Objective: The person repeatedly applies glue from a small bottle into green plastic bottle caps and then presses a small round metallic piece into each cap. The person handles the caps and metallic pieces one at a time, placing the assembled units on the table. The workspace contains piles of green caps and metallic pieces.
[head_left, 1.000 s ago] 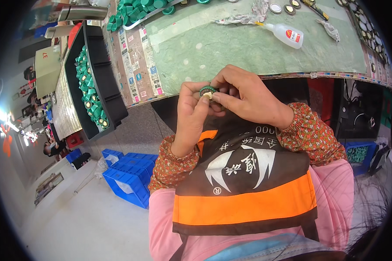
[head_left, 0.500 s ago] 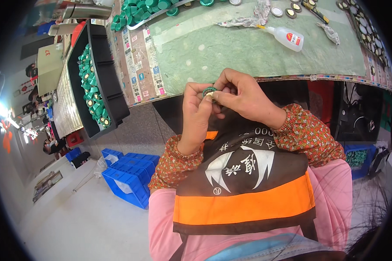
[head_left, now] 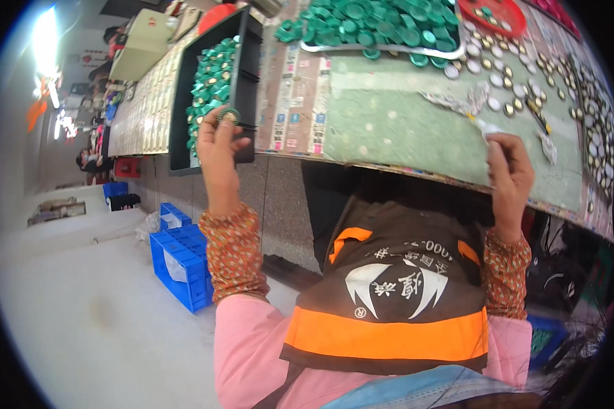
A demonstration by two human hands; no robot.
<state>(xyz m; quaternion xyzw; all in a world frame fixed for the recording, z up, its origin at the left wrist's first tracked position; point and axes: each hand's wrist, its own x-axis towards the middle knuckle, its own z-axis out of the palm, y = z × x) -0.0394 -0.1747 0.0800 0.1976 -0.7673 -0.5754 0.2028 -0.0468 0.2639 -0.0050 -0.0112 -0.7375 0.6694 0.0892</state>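
Left hand: the left hand [head_left: 220, 146] is raised to the left, thumb and fingers pinching a green cap [head_left: 228, 114] at the near rim of the black bin [head_left: 247, 82].
Right hand: the right hand [head_left: 508, 174] rests at the near edge of the green mat [head_left: 396, 126], fingers curled around the body of a small white glue bottle [head_left: 486, 129]; only its tip shows.
Where the cap is: between the left fingertips, just above the pile in the bin, apart from the right hand.
Done so far: by my reading, the bin already holds a deep heap of green caps [head_left: 211, 75], so much of the work looks finished.
Left to do: a metal tray of green caps [head_left: 378, 20] at the far side is full, and many round silver inserts [head_left: 508, 78] lie scattered on the mat to the right; plenty seems to remain.
Labels: a strip of small printed paper labels [head_left: 293, 88], pale with red and blue marks, lies flat between bin and mat.
Containers: a red dish [head_left: 491, 17] far right; blue plastic crates [head_left: 181, 262] on the floor, near left.
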